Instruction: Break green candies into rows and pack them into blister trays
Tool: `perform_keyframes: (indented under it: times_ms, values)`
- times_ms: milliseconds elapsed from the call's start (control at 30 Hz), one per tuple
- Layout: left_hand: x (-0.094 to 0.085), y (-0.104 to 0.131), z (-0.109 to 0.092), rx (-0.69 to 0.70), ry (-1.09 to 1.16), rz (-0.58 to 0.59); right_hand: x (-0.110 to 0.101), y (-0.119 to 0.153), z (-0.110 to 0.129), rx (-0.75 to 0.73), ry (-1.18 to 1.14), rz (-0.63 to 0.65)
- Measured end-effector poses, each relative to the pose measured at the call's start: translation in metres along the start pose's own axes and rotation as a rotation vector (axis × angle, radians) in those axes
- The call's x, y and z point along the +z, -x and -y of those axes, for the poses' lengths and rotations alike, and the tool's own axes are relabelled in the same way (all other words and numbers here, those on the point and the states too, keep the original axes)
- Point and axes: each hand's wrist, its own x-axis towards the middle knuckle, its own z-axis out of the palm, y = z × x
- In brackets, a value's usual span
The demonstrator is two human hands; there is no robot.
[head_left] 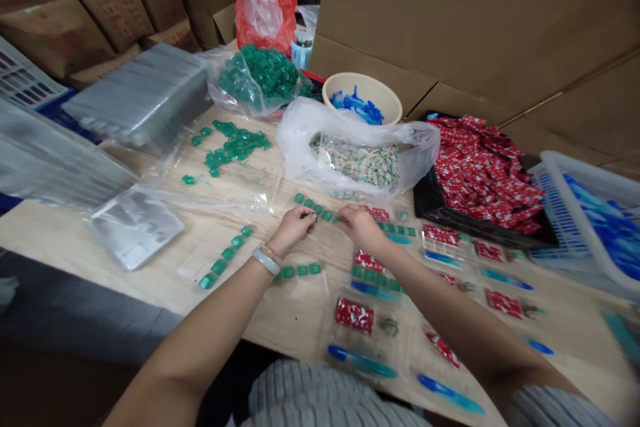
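My left hand (294, 227) is closed in a pinch at the middle of the table; a small dark bit shows at its fingertips, too small to name. To its right, my right hand (361, 226) has its fingers pressed together on the end of a slanting row of green square pieces (309, 203). Another row of green squares (229, 253) lies left of my left wrist, and a third row (302, 270) lies nearer me. Beyond my hands, loose green pieces (235, 147) are heaped on clear plastic.
Clear packs with red packets (355, 315) and blue pens (363, 361) cover the right side. Behind stand a white bag of small striped pieces (365, 160), a cream bowl (330, 84), a black tray (425, 197) of red packets and a white basket (595, 240). Plastic sleeves (137, 227) lie left.
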Motion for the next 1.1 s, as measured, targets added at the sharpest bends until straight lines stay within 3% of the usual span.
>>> perform_keyframes:
  times_ms: [167, 267, 367, 500, 633, 733, 800, 900, 1000, 1100]
  values:
    - [-0.011, 0.011, -0.009, 0.036, 0.13, -0.061, 0.0, 0.004, 0.009, 0.045, 0.118, 0.018]
    - [-0.026, 0.027, -0.02, 0.02, 0.253, -0.052, -0.01, 0.009, 0.028, 0.055, 0.059, -0.107]
    - [-0.04, 0.043, -0.031, -0.084, 0.445, 0.022, -0.018, 0.01, 0.061, -0.042, -0.148, -0.224]
    - [-0.053, 0.057, -0.041, -0.116, 0.581, 0.101, -0.014, -0.004, 0.102, -0.151, -0.475, -0.183]
    - [-0.07, 0.062, -0.044, 0.014, 0.452, 0.107, -0.003, -0.026, 0.12, -0.209, -0.458, -0.208]
    - [-0.092, 0.052, -0.047, 0.096, 0.33, 0.027, 0.003, -0.056, 0.135, -0.275, -0.323, -0.206]
    - [-0.115, 0.035, -0.055, 0.175, 0.191, -0.088, 0.002, -0.083, 0.15, -0.287, -0.249, -0.224]
    - [-0.16, 0.003, -0.071, 0.282, -0.093, -0.354, -0.01, -0.117, 0.162, -0.209, -0.242, -0.327]
    - [-0.199, -0.015, -0.084, 0.413, -0.426, -0.4, -0.025, -0.119, 0.143, -0.068, -0.236, -0.357]
    - [-0.207, -0.001, -0.084, 0.52, -0.657, -0.404, -0.026, -0.083, 0.103, 0.075, -0.194, -0.204]
